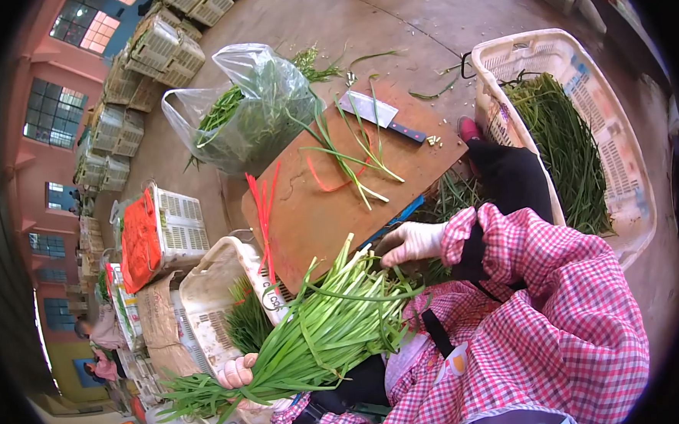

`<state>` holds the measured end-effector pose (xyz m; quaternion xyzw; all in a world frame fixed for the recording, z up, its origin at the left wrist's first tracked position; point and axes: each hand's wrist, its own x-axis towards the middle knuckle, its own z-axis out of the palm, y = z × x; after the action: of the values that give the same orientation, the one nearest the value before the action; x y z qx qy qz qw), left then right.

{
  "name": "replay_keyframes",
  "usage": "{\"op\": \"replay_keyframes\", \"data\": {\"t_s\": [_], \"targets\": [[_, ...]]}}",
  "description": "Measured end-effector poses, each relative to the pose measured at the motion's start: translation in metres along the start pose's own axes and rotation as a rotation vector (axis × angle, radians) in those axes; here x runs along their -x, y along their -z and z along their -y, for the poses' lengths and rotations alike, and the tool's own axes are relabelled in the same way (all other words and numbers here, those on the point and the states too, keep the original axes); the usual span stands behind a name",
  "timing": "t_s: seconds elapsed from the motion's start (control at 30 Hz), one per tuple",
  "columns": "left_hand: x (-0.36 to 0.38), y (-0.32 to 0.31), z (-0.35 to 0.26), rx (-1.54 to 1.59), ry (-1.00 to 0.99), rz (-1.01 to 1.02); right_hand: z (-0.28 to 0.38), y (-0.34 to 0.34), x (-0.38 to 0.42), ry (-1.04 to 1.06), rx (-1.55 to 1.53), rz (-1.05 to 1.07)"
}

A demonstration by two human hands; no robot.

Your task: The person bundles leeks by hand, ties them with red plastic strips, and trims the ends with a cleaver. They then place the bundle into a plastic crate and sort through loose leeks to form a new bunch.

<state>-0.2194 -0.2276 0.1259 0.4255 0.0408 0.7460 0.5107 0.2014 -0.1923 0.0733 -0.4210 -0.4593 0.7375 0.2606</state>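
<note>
My left hand (238, 372), in a pale glove, is closed around the leafy end of a large bunch of garlic chives (322, 328). The bunch lies slanted across my lap, its pale stem ends toward the board. My right hand (414, 243), also gloved, is beside those stem ends with thumb and fingers apart and slightly bent. Just beyond it is a brown cutting board (422, 184). On the board rest a cleaver (380, 116) with a dark handle, a few loose stalks (353, 173) and red ties (264, 216).
A clear plastic bag (261, 112) of greens stands behind the board. To the right is a white crate (636, 166) holding long green leaves (559, 154). Another white crate (205, 284) is on the left, near a crate with a red cover (140, 242). Stacked crates (166, 52) line the wall.
</note>
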Motion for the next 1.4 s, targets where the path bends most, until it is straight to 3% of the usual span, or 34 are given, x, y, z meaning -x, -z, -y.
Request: {"op": "replay_keyframes", "data": {"t_s": [0.03,0.07,0.2,0.23,0.3,0.33,0.37,0.43,0.47,0.5,0.57,0.63,0.7,0.77,0.8,0.83,0.9,0.93,1.03,1.07,1.1,1.17,1.2,1.23,1.3,1.33,1.37,1.4], "targets": [[-0.017,-0.038,0.016,0.367,-0.094,0.012,0.010,-0.008,0.007,-0.107,-0.091,0.058],[-0.032,-0.082,0.011,0.236,0.219,0.150,0.004,-0.012,0.007,-0.085,-0.158,0.092],[-0.052,-0.092,-0.022,0.037,0.302,0.166,-0.001,0.001,0.027,0.013,-0.199,0.125],[-0.055,-0.091,-0.027,0.088,0.242,0.072,-0.002,0.011,0.034,0.030,-0.178,0.150],[-0.061,-0.093,-0.031,0.192,0.125,-0.113,-0.002,0.037,0.046,0.063,0.109,0.165],[-0.072,-0.138,-0.012,-0.151,0.099,0.159,-0.004,0.048,0.054,-0.043,0.177,0.108],[-0.072,-0.130,-0.020,-0.151,0.098,0.168,-0.005,0.058,0.061,-0.146,0.247,0.050],[-0.073,-0.115,-0.037,-0.513,0.003,0.015,0.011,0.068,0.077,-0.205,1.098,0.056],[-0.073,-0.118,-0.039,-0.124,0.062,0.105,0.003,0.073,0.079,-0.292,1.415,0.087],[-0.072,-0.117,-0.042,-0.128,0.062,0.114,0.006,0.074,0.080,-0.400,1.563,0.188],[-0.064,-0.101,-0.049,-0.079,0.001,-0.029,0.042,0.046,0.099,-0.205,1.371,0.003],[-0.054,-0.065,-0.069,-0.132,0.032,-0.080,0.024,0.039,0.082,0.370,1.225,-0.111],[-0.055,-0.066,-0.070,-0.186,0.066,-0.125,0.018,0.016,0.060,0.511,0.900,-0.106],[-0.057,-0.097,-0.049,1.248,0.115,-0.230,0.007,-0.009,0.037,0.587,0.630,-0.052],[-0.057,-0.106,-0.044,1.030,0.057,-0.167,0.025,-0.021,0.048,0.367,0.509,0.044],[-0.057,-0.108,-0.046,1.025,0.056,-0.169,0.018,-0.031,0.039,0.440,0.236,0.145],[-0.058,-0.110,-0.054,-0.274,0.234,-0.103,0.008,-0.033,0.030,0.356,0.293,0.089],[-0.059,-0.106,-0.058,-0.330,0.221,-0.111,0.003,-0.030,0.034,0.537,0.275,0.048],[-0.064,-0.105,-0.076,-0.349,0.261,-0.075,-0.005,-0.008,0.050,0.466,0.736,-0.047],[-0.065,-0.098,-0.080,-0.374,0.135,-0.164,-0.010,0.002,0.057,0.338,0.825,-0.067],[-0.068,-0.101,-0.079,-0.377,0.130,-0.165,-0.013,0.014,0.063,0.210,0.913,-0.088],[-0.070,-0.107,-0.078,0.104,0.153,-0.098,-0.013,0.037,0.075,0.032,1.114,-0.018],[-0.069,-0.102,-0.088,-0.152,0.111,-0.197,-0.014,0.045,0.080,-0.010,1.250,0.012],[-0.066,-0.098,-0.095,-0.160,0.106,-0.199,-0.012,0.051,0.083,-0.051,1.387,0.039],[-0.065,-0.113,-0.089,-0.475,0.197,-0.263,0.000,0.056,0.090,-0.121,1.563,0.121],[-0.063,-0.114,-0.084,-0.460,0.111,-0.430,0.003,0.058,0.093,-0.054,1.694,0.147],[-0.063,-0.115,-0.082,-0.464,0.104,-0.433,0.009,0.052,0.095,-0.046,1.697,0.151],[-0.063,-0.116,-0.080,-0.448,0.123,-0.531,0.016,0.043,0.096,0.213,1.723,0.020]]}}
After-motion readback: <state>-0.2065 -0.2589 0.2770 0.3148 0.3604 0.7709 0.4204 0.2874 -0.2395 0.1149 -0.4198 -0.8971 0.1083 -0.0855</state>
